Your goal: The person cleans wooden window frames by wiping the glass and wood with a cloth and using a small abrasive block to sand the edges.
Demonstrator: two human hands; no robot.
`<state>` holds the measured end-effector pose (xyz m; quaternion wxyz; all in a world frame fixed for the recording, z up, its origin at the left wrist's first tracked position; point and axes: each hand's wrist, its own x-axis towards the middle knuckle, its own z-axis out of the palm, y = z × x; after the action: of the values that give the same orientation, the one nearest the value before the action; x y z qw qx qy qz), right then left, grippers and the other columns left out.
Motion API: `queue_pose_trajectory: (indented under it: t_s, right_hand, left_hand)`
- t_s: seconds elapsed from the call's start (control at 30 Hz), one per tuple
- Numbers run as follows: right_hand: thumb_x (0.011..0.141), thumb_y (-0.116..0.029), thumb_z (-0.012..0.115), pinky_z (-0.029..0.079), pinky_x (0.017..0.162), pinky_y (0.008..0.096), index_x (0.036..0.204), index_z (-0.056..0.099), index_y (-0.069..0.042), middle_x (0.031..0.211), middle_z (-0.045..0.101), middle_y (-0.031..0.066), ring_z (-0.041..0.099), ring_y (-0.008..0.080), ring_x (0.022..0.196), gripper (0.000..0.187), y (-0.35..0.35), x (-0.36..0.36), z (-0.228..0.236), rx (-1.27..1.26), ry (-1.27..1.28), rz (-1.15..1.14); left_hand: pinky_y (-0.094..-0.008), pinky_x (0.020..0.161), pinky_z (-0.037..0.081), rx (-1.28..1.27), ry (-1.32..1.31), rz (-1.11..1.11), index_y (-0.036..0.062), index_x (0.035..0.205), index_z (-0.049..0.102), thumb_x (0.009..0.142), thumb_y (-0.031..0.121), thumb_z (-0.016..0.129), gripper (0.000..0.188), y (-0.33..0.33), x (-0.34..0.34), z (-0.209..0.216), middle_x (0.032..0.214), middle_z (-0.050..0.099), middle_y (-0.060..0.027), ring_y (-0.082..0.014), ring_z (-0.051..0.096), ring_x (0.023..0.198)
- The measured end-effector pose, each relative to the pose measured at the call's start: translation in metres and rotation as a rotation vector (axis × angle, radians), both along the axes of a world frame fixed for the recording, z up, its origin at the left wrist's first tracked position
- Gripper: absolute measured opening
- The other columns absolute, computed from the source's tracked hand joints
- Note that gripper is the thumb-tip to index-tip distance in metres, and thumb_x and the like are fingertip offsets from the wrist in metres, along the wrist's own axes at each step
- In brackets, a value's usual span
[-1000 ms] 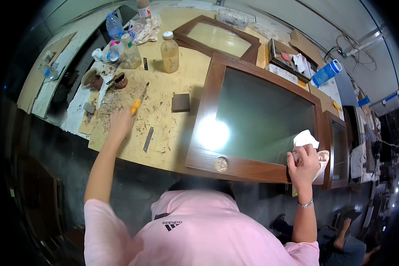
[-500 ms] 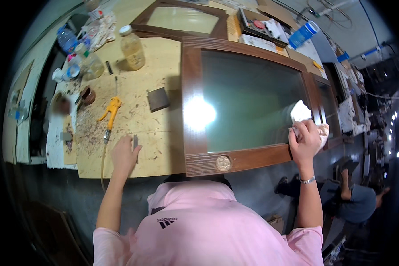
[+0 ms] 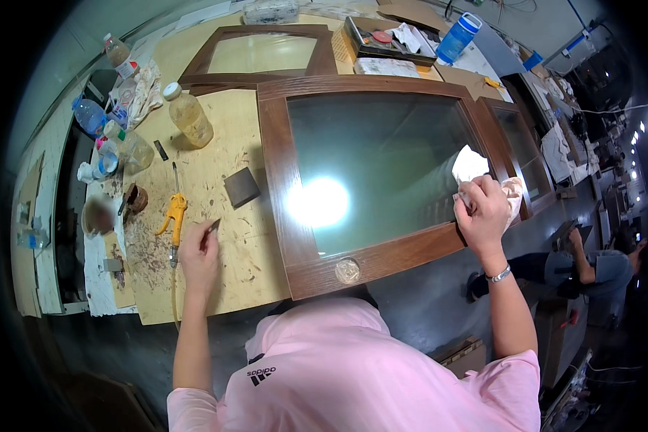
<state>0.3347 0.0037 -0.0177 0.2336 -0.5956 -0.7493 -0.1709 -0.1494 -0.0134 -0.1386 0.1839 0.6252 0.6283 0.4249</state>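
Note:
My left hand (image 3: pixel 198 253) is over the left part of the worktable, closed in a pinch on a thin dark flat piece (image 3: pixel 214 225); only its pointed end shows past the fingers. My right hand (image 3: pixel 482 216) grips a crumpled white cloth (image 3: pixel 471 165) at the right side of a brown wooden frame with a glass panel (image 3: pixel 389 158). Part of the cloth hangs out beyond the hand, over the frame's edge. In the frame's near rail sits a round recess (image 3: pixel 347 271). A dark grey block (image 3: pixel 241 188) lies between my left hand and the frame.
A yellow air blow gun (image 3: pixel 173 214) with a hose lies left, near a brown pot (image 3: pixel 136 198). Bottles, including a white-capped jar (image 3: pixel 191 122), stand behind. Further frames (image 3: pixel 259 54), a tool box (image 3: pixel 389 43) and a blue bottle (image 3: pixel 459 38) are beyond. Another person (image 3: pixel 590 270) is at right.
The whole view has shifted and turned a little. My left hand has taken the flat piece off the tabletop between its fingers. My right hand keeps the cloth at the frame's right side.

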Motion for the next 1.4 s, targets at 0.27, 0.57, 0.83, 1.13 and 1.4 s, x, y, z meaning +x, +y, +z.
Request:
queue_pose_trajectory:
  t_s: [0.27,0.57,0.83,1.13,1.4]
  right_hand:
    - [0.073,-0.012,0.073,0.044,0.067,0.0391,0.086,0.069,-0.008,0.084,0.058,0.0047,0.057,0.0250,0.077,0.014,-0.001,0.004,0.000,-0.002,0.048,-0.001]
    - [0.073,-0.013,0.073,0.044,0.067,0.0393,0.085,0.070,-0.009,0.084,0.058,0.0040,0.057,0.0247,0.077,0.014,0.000,0.006,-0.001,0.011,0.096,-0.015]
    - [0.073,-0.013,0.073,0.045,0.067,0.0391,0.085,0.070,-0.009,0.085,0.059,0.0040,0.058,0.0244,0.076,0.013,-0.001,0.007,-0.002,0.012,0.124,-0.013]
    - [0.072,-0.013,0.073,0.043,0.066,0.0395,0.085,0.070,-0.009,0.084,0.058,0.0047,0.057,0.0252,0.076,0.013,0.000,0.007,-0.001,-0.002,0.127,-0.009]
    - [0.071,-0.012,0.073,0.043,0.066,0.0403,0.084,0.069,-0.009,0.084,0.058,0.0059,0.057,0.0260,0.077,0.014,-0.002,0.007,0.001,0.003,0.116,-0.033]
  left_hand:
    - [-0.0350,0.063,0.046,0.297,0.373,-0.508,0.0037,0.099,0.073,0.075,-0.006,0.069,0.026,0.044,0.083,0.126,0.080,0.060,-0.0092,-0.0266,0.058,0.073]
    - [-0.0364,0.058,0.045,0.288,0.463,-0.562,0.0062,0.094,0.074,0.075,-0.005,0.070,0.023,0.037,0.086,0.126,0.076,0.059,-0.0086,-0.0273,0.059,0.069]
    - [-0.0349,0.058,0.045,0.261,0.390,-0.518,0.0047,0.095,0.073,0.074,-0.006,0.073,0.023,0.042,0.088,0.122,0.074,0.059,-0.0088,-0.0253,0.058,0.067]
    - [-0.0341,0.060,0.047,0.182,0.416,-0.659,0.0063,0.092,0.077,0.071,-0.007,0.072,0.025,0.031,0.095,0.135,0.074,0.061,-0.0077,-0.0245,0.061,0.070]
    - [-0.0328,0.065,0.048,0.089,0.305,-0.479,0.0032,0.096,0.076,0.080,0.001,0.074,0.016,0.133,0.102,0.121,0.077,0.063,-0.0086,-0.0214,0.061,0.071]
